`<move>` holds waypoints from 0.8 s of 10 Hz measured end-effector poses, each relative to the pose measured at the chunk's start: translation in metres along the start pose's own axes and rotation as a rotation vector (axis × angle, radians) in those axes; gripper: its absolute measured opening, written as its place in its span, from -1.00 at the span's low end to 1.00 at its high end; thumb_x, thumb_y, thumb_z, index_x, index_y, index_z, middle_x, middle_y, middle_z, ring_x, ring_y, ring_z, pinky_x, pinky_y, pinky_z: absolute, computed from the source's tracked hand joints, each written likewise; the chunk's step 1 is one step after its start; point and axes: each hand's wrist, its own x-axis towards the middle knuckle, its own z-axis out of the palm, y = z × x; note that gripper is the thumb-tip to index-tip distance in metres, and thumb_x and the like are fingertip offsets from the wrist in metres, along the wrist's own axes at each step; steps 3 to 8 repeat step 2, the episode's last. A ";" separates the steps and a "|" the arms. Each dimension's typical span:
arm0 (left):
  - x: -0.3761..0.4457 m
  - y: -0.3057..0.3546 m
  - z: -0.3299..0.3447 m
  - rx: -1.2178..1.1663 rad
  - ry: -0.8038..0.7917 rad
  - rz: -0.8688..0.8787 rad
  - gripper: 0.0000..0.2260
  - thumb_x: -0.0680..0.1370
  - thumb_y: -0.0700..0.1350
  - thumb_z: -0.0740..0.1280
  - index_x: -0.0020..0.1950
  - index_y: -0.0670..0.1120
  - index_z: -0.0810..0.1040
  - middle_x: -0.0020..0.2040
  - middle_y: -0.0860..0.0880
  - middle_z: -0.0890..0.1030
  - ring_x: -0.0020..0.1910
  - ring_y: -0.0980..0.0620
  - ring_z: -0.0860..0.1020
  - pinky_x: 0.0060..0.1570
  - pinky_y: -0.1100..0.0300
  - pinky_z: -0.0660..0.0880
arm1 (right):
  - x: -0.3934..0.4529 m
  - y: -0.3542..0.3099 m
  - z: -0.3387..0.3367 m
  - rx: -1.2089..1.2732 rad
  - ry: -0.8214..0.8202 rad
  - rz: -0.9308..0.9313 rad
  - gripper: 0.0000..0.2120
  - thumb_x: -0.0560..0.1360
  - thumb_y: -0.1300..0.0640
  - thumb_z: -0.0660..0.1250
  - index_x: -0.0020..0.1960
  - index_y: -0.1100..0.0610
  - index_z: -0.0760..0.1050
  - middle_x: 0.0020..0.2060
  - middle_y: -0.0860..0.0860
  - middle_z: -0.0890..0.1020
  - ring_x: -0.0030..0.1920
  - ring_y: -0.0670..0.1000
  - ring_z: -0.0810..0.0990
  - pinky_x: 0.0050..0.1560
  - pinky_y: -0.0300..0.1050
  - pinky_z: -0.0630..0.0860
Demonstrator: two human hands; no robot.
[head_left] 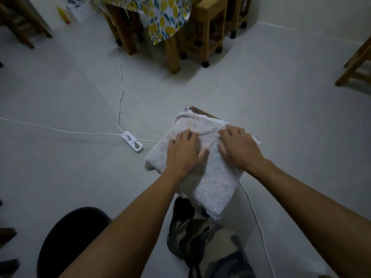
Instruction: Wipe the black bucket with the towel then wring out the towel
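Observation:
A folded pale towel (212,181) lies over a small wooden stool whose far corner (197,111) shows behind it. My left hand (183,152) rests flat on the towel's left half, fingers spread. My right hand (239,148) lies flat on its right half, fingers spread too. Neither hand grips the cloth. The black bucket (70,235) stands on the floor at the lower left, partly hidden by my left forearm.
A white power strip (133,144) with cables lies on the pale floor left of the towel; another cable (259,225) runs on the right. Wooden table legs and stools (208,33) stand at the back, a stool (355,71) at far right. My camouflage trouser leg (202,243) is below.

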 end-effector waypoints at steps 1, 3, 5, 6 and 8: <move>-0.028 -0.004 -0.025 -0.010 -0.026 -0.036 -0.49 0.56 0.31 0.18 0.36 0.02 0.44 0.31 -0.04 0.51 0.24 -0.07 0.48 0.23 -0.08 0.41 | -0.014 -0.025 -0.012 0.052 0.018 -0.017 -0.57 0.64 -0.10 0.20 0.43 0.07 0.40 0.48 0.15 0.39 0.41 0.20 0.41 0.29 0.15 0.47; -0.066 -0.015 -0.045 0.044 -0.021 -0.057 -0.52 0.54 0.29 0.21 0.33 0.04 0.46 0.25 -0.03 0.54 0.19 -0.07 0.52 0.20 -0.08 0.42 | -0.038 -0.049 -0.018 0.109 0.048 -0.064 -0.60 0.63 -0.10 0.22 0.40 0.05 0.42 0.40 0.10 0.45 0.33 0.17 0.45 0.18 0.10 0.55; -0.066 -0.015 -0.045 0.044 -0.021 -0.057 -0.52 0.54 0.29 0.21 0.33 0.04 0.46 0.25 -0.03 0.54 0.19 -0.07 0.52 0.20 -0.08 0.42 | -0.038 -0.049 -0.018 0.109 0.048 -0.064 -0.60 0.63 -0.10 0.22 0.40 0.05 0.42 0.40 0.10 0.45 0.33 0.17 0.45 0.18 0.10 0.55; -0.066 -0.015 -0.045 0.044 -0.021 -0.057 -0.52 0.54 0.29 0.21 0.33 0.04 0.46 0.25 -0.03 0.54 0.19 -0.07 0.52 0.20 -0.08 0.42 | -0.038 -0.049 -0.018 0.109 0.048 -0.064 -0.60 0.63 -0.10 0.22 0.40 0.05 0.42 0.40 0.10 0.45 0.33 0.17 0.45 0.18 0.10 0.55; -0.066 -0.015 -0.045 0.044 -0.021 -0.057 -0.52 0.54 0.29 0.21 0.33 0.04 0.46 0.25 -0.03 0.54 0.19 -0.07 0.52 0.20 -0.08 0.42 | -0.038 -0.049 -0.018 0.109 0.048 -0.064 -0.60 0.63 -0.10 0.22 0.40 0.05 0.42 0.40 0.10 0.45 0.33 0.17 0.45 0.18 0.10 0.55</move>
